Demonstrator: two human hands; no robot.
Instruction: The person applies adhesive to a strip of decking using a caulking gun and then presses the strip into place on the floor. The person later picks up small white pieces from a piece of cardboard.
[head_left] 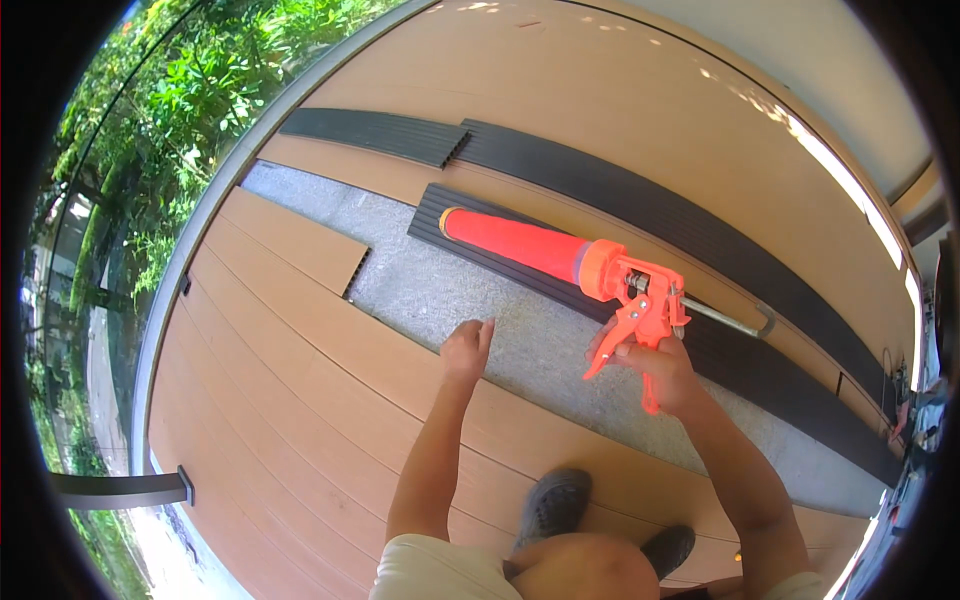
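My right hand (665, 370) is wrapped round the handle of a bright orange-red caulking gun (520, 245), with fingers at its trigger. The gun's long barrel points to the upper left above a dark grooved board (740, 362), and its bent metal rod sticks out behind to the right. My left hand (467, 347) is held closed over the bare grey concrete strip (420, 270), thumb side up. Nothing shows in it, and its palm side is hidden. The gun and my right hand hide part of the board beneath them.
Brown deck boards (330, 390) lie on both sides of the concrete strip; a short brown board (290, 240) ends partway along it. Two more dark boards, one short (370, 133) and one long (620, 190), rest on the far decking. My shoes (555, 505) stand on the near boards. Greenery borders the left edge.
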